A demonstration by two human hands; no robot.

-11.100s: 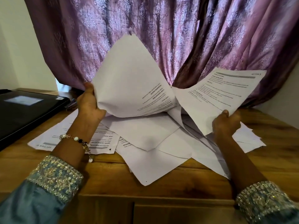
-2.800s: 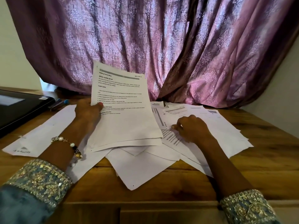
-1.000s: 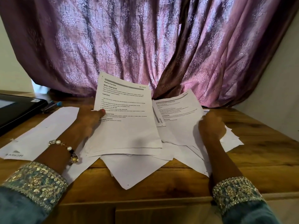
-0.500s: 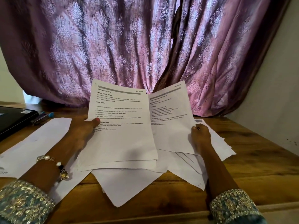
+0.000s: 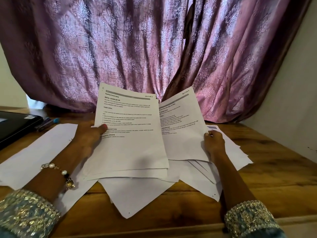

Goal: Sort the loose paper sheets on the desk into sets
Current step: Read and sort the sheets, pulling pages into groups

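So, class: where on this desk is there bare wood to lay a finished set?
Bare desk lies right of the loose pile, towards the wall, and along the front edge. The middle is crowded with sheets; the left holds a long sheet, laptop and pens.

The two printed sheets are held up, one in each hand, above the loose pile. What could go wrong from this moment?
1. The left hand grips the Section 1 sheets, several stacked pages with uneven lower edges; one could slip out.
2. The right hand pinches the Section 4 sheet only at its edge, so it may bend or drop onto the loose pile and get mixed again.
3. Some pile corners overhang the desk front and might slide off.
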